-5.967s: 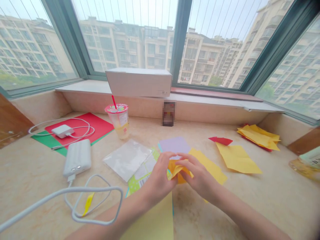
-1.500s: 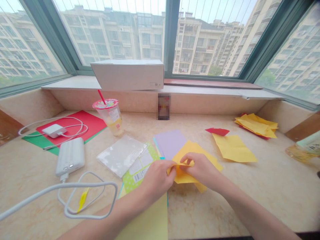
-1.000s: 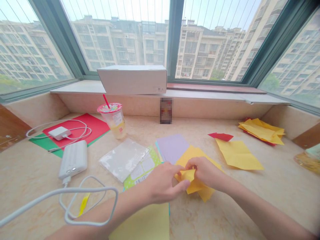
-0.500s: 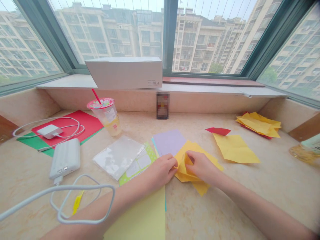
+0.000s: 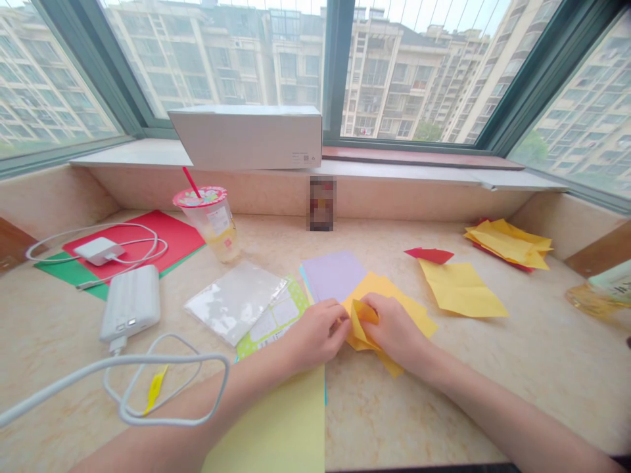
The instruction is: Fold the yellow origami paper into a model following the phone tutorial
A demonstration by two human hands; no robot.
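My left hand (image 5: 318,332) pinches the folded yellow paper (image 5: 359,325) at its left edge; my right hand (image 5: 394,328) curls closed on its right side, over loose yellow sheets (image 5: 417,318). It should feel light, soft, easily creased or torn; folded edges seem the best hold.

This place looks like a home, a flat with a window bay. At twelve o'clock stand wide windows with green frames (image 5: 336,72), and through the glass one sees residential buildings (image 5: 221,62) of many storeys. Under the white sill (image 5: 404,172), a stone-like tabletop (image 5: 419,420) fills the bay, with a wooden panel (image 5: 599,251) at three o'clock. It carries everyday personal things: a drink cup (image 5: 211,222) towards nine o'clock, a power bank (image 5: 131,299) between eight and nine, and coloured papers (image 5: 394,295) near the centre.
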